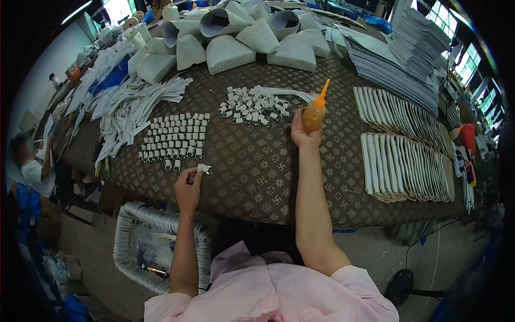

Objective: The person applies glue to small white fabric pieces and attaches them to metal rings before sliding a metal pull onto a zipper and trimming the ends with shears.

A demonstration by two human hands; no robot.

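Observation:
My left hand (188,185) pinches a small white strap tab with a metal ring (204,168) just above the patterned tablecloth (252,182). Beyond it lie rows of similar ringed tabs (177,134), set out side by side. In my right hand (306,134) is an amber squeeze glue bottle (313,115), its orange nozzle pointing up and away from me. To the left of the bottle is a loose heap of ringed tabs (252,104). White strips (289,92) stick out behind that heap.
White bag-like shells (230,53) are piled at the back. Long white strips (120,115) hang over the left side. Stacked flat panels (402,166) line the right, below grey sheets (386,70). A white woven basket (124,241) stands below the table. Another person (40,169) sits at far left.

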